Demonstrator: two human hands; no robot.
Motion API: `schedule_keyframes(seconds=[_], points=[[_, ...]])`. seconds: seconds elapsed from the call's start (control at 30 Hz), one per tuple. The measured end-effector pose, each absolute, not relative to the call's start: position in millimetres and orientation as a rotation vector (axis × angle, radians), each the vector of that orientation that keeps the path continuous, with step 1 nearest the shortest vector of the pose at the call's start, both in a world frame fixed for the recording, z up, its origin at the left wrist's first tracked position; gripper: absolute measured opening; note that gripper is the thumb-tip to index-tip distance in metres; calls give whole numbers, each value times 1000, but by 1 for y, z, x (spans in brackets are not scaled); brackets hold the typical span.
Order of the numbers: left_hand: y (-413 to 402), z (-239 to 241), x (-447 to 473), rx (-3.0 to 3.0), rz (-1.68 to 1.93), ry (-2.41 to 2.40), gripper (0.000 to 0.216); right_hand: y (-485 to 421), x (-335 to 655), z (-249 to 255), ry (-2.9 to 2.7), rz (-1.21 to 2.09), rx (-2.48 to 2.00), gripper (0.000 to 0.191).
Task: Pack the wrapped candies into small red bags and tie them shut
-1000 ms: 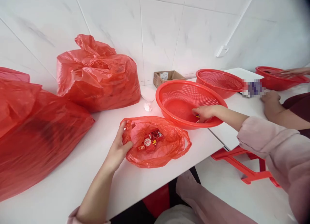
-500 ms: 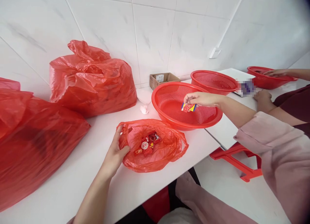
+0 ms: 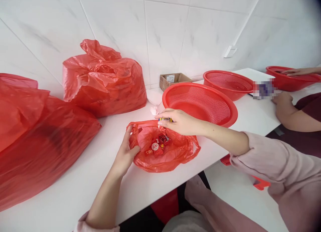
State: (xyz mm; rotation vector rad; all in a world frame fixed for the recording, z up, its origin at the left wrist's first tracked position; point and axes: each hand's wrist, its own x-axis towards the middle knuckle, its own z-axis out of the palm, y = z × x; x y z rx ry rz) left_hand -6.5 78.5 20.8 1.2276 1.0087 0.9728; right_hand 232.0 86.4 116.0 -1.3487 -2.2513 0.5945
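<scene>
An open red plastic bag (image 3: pixel 183 151) lies on the white table in front of me, its mouth facing up. Several small red wrapped packets (image 3: pixel 156 147) rest inside it. My left hand (image 3: pixel 126 153) pinches the bag's left rim between thumb and fingers. Over the bag's far edge, my right hand (image 3: pixel 180 121) grips a small blue-and-yellow packet (image 3: pixel 165 119), mostly covered by the fingers. Right behind that hand stands a big red plastic basket (image 3: pixel 200 101) with perforated sides.
Two bulging red bags (image 3: pixel 105 85) (image 3: pixel 40 148) fill the table's left side. Behind the basket are a cardboard box (image 3: pixel 175 79) and a second red basket (image 3: pixel 228 83). A crumpled white tissue (image 3: pixel 153 110) lies near the bag. At right, another person's hand (image 3: pixel 298 71) reaches into a further basket (image 3: pixel 288 85).
My right hand has moved left and toward me with the packet, from above the basket to over the bag's far edge. My left hand keeps its hold on the rim.
</scene>
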Motion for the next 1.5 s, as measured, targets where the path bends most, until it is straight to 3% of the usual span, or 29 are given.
schedule_keyframes(seconds=[0.4,0.53,0.73,0.83,0.93,1.1,1.3,1.5], points=[[79,16,-9,1276,1001,1016,87,62,234,123,-2303,598,-1258,43],[79,19,-10,1332,1010,1073,85,38,252,127,-2235,607,-1350,31],[78,27,-10,1541,1065,1274,66,-7,298,89,-1960,467,-1608,26],[75,29,-11,1548,1097,1358,70,-17,326,68,-1685,280,-1795,39],[65,31,-10,1543,1105,1510,76,-22,344,54,-1558,293,-1927,45],[45,33,-9,1666,1097,1605,77,-36,340,26,-1504,389,-1832,37],[45,33,-18,1582,1131,1563,82,-35,328,23,-1378,386,-1709,42],[39,45,-21,1546,1089,1694,61,-37,309,33,-1446,376,-1686,43]])
